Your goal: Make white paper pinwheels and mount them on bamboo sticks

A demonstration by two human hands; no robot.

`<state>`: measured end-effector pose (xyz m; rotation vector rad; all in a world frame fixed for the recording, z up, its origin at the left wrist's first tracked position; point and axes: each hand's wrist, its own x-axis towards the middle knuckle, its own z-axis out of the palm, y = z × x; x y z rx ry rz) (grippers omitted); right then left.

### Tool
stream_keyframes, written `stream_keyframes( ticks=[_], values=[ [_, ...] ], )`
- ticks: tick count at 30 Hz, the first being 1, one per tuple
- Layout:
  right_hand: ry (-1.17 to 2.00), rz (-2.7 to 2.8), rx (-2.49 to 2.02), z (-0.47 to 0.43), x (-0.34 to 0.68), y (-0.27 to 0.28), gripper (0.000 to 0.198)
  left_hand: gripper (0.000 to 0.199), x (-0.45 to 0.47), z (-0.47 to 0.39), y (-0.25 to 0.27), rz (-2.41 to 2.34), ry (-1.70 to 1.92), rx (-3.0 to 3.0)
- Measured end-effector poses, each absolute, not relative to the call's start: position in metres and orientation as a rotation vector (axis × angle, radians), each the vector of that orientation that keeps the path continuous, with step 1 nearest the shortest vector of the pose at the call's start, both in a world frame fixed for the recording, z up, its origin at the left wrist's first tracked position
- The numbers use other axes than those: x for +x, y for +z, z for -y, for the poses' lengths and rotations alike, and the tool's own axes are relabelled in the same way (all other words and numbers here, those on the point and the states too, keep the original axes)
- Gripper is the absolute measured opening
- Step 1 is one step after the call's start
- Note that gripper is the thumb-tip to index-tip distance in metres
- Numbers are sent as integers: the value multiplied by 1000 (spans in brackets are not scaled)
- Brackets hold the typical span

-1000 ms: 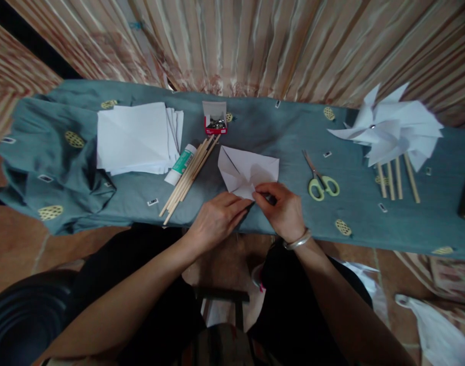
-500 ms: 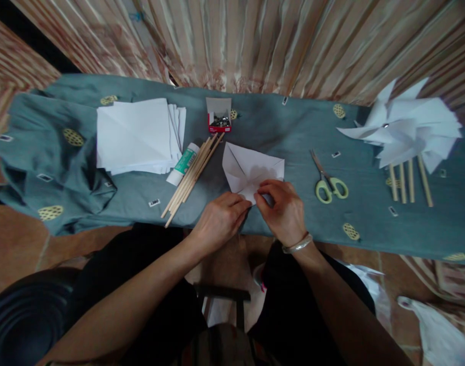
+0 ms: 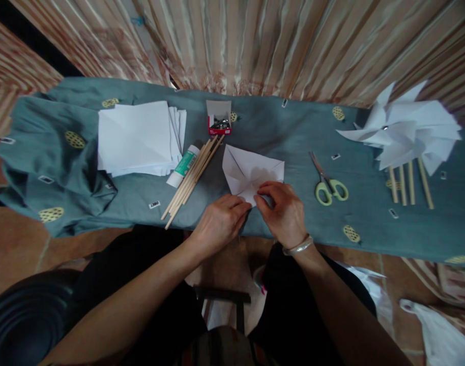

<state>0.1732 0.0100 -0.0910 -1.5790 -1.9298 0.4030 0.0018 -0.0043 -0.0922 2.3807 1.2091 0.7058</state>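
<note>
A white paper sheet (image 3: 255, 165) with cut corners lies at the near edge of the cloth-covered table, between my hands. My left hand (image 3: 221, 218) is closed, its thumb and fingertips pinching the paper's near corner. From the right, my right hand (image 3: 282, 208), below a silver bracelet, pinches the same sheet close to its near edge. Fingers hide part of the paper there. Left of the sheet, several wooden sticks (image 3: 192, 183) lie in a bundle against a green and white glue stick (image 3: 183, 165). Right of my right hand are scissors (image 3: 327, 185) with green handles.
A stack of white paper (image 3: 135, 137) sits at the left. An open red box (image 3: 219, 118) of small metal pieces stands behind the sticks. Finished paper pinwheels (image 3: 415, 127) on sticks are piled at the right. A pleated curtain (image 3: 248, 46) hangs behind the table (image 3: 286, 132).
The view has shifted very slightly. Both hands keep their grip on the paper with hardly any movement.
</note>
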Motion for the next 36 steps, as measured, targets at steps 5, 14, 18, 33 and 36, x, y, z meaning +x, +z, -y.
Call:
stream_keyframes(
  ticks=[5,14,18,33,36],
  values=[
    [412,1946,-1571,-9,173,-90,10,18,3,5,-92,-1223,690,2409],
    [326,1991,-1522,-9,174,-94,11,16,2,5,-91,-1230,660,2448],
    [266,2012,-1503,-8,173,-96,11,17,3,5,-90,-1242,638,2443],
    [128,2170,-1458,-7,173,-97,22,15,4,5,-91,-1250,617,2441],
    [109,2192,-1454,-7,172,-96,23,15,4,5,-90,-1247,610,2443]
  ],
)
